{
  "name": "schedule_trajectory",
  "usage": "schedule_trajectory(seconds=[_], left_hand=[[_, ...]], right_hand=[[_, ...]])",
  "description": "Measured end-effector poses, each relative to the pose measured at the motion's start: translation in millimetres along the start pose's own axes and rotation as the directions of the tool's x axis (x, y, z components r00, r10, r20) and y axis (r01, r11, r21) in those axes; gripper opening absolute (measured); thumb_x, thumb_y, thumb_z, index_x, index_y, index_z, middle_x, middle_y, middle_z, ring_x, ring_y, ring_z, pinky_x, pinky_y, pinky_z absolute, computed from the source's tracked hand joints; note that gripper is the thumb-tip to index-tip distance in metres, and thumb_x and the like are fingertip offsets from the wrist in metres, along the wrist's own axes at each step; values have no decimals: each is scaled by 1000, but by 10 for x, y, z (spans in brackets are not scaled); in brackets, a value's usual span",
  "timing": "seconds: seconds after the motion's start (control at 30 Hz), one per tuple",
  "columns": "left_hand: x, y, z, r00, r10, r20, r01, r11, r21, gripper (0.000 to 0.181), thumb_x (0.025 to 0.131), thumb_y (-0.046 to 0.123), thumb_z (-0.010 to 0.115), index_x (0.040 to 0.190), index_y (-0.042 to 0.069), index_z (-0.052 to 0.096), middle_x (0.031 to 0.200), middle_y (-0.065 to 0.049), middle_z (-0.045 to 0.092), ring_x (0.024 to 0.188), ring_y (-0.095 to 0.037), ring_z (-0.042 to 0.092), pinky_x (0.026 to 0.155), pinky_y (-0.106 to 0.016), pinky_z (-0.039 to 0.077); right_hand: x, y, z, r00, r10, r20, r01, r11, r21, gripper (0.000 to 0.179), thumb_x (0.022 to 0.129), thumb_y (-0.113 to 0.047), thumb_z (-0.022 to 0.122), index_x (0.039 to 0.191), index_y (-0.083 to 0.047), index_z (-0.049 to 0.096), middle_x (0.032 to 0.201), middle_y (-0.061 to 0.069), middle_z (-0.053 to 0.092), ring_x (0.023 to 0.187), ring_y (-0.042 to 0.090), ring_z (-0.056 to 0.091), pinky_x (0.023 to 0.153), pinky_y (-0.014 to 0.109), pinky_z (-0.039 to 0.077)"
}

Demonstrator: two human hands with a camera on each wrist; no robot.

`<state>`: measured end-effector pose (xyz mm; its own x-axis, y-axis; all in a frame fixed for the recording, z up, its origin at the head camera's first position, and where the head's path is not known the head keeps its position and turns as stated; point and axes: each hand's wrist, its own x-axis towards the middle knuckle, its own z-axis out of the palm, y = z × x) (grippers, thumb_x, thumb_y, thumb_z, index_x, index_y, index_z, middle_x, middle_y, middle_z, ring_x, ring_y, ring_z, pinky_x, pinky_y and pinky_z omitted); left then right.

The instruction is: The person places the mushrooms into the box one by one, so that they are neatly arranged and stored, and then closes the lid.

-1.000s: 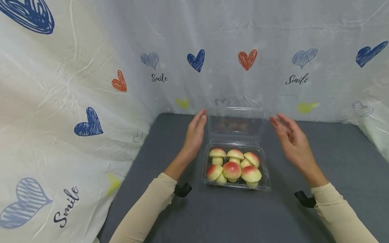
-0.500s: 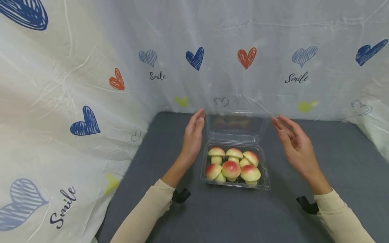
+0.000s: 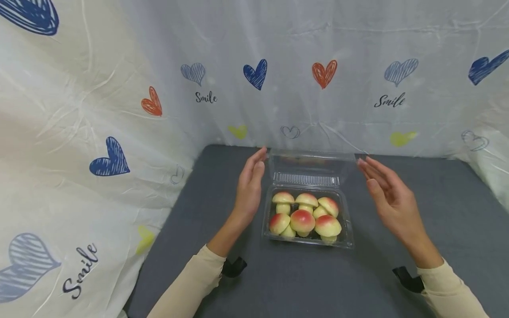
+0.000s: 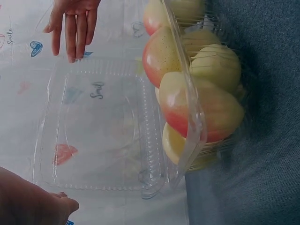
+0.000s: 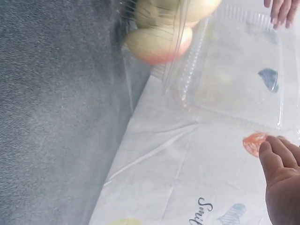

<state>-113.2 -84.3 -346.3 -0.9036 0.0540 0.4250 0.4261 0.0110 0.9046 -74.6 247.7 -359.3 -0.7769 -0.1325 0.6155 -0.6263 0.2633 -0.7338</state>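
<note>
A clear plastic clamshell box (image 3: 348, 227) lies on the dark grey table, its tray filled with several mushroom-shaped pieces (image 3: 302, 220), pale yellow with red-flushed tops. Its hinged lid (image 4: 103, 124) stands raised at the back. My left hand (image 3: 249, 185) is at the lid's left side, fingers mostly straight, fingertips right at its edge. On the opposite side my right hand (image 3: 391, 194) has its fingers extended, tips by the lid's right edge. In the left wrist view the right hand's fingers (image 4: 70, 35) reach the lid's rim. Neither hand curls round anything.
Behind the table (image 3: 302, 282) hangs a pale curtain (image 3: 286, 35) printed with hearts and "Smile", close behind the raised lid. It also runs down the left side. A black strap piece (image 3: 234, 267) sticks out at the left wrist, another (image 3: 408, 280) at the right.
The lid's top edge has come down and toward me, tilting over the tray. Both hands have moved slightly lower with it. The tray and the pieces in it stay put.
</note>
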Motion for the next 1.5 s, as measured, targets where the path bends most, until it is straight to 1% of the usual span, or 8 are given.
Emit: schedule_trajectory(seconds=[0.23, 0.53, 0.77, 0.93, 1.0, 1.23, 1.4, 1.5], left_hand=[[-101, -26, -25, 1000, 10, -3, -10, 1000, -28, 46, 116, 26, 42, 157, 5, 46, 162, -9, 48, 149, -19, 42, 125, -46, 30], [-215, -43, -18, 1000, 2, -9, -3, 998, -69, 42, 116, 24, 42, 152, 4, 51, 161, -4, 50, 149, -19, 43, 125, -45, 30], [-313, -21, -7, 999, -40, -20, 38, 995, -92, 40, 115, 25, 45, 148, 4, 53, 159, -1, 53, 149, -16, 42, 125, -45, 29], [-392, -42, -1, 999, -46, -25, 43, 994, -96, 39, 114, 24, 47, 147, 4, 54, 158, -1, 54, 150, -16, 41, 126, -44, 28], [-419, -60, 0, 998, -47, -33, 44, 994, -101, 38, 114, 23, 47, 146, 4, 55, 157, -1, 55, 150, -16, 42, 126, -44, 28], [-519, -118, -6, 995, -93, -45, 87, 988, -127, 37, 114, 22, 47, 146, 4, 56, 154, -3, 58, 149, -17, 44, 125, -49, 28], [-600, -152, -21, 991, -129, -21, 125, 983, -136, 39, 115, 26, 47, 147, 7, 56, 156, -2, 56, 150, -16, 42, 126, -51, 26], [-622, -167, -24, 991, -133, -16, 129, 982, -141, 39, 113, 25, 50, 147, 5, 55, 156, -4, 56, 150, -17, 43, 125, -48, 29]], right_hand=[[-91, -1, 1, 1000, -14, 3, 14, 996, -90, 51, 105, 12, 51, 155, 2, 49, 152, 24, 56, 142, 17, 56, 109, 17, 45], [-207, -79, 14, 1000, 1, -10, -1, 998, -61, 45, 103, 16, 52, 147, 8, 54, 147, 26, 60, 140, 20, 58, 108, 17, 47], [-313, -98, 12, 999, 33, -14, -35, 989, -144, 43, 103, 12, 55, 145, 2, 58, 146, 19, 63, 136, 17, 61, 103, 15, 48], [-373, -112, 22, 999, 49, -7, -50, 986, -158, 40, 104, 9, 56, 143, 0, 60, 146, 19, 63, 135, 17, 62, 102, 14, 49], [-400, -119, 24, 997, 71, -1, -71, 984, -164, 39, 105, 7, 57, 142, 0, 62, 146, 19, 64, 135, 16, 62, 102, 14, 49], [-500, -162, 3, 973, 231, 15, -222, 950, -222, 31, 109, -6, 59, 136, -14, 70, 152, -5, 61, 137, 7, 58, 99, 11, 48], [-555, -155, -1, 972, 235, 18, -223, 942, -252, 28, 108, -7, 60, 132, -15, 73, 153, -4, 60, 133, 3, 60, 97, 10, 48], [-579, -137, 5, 973, 230, 15, -218, 941, -259, 27, 108, -7, 61, 130, -16, 74, 152, -3, 61, 131, 1, 61, 96, 9, 49]])
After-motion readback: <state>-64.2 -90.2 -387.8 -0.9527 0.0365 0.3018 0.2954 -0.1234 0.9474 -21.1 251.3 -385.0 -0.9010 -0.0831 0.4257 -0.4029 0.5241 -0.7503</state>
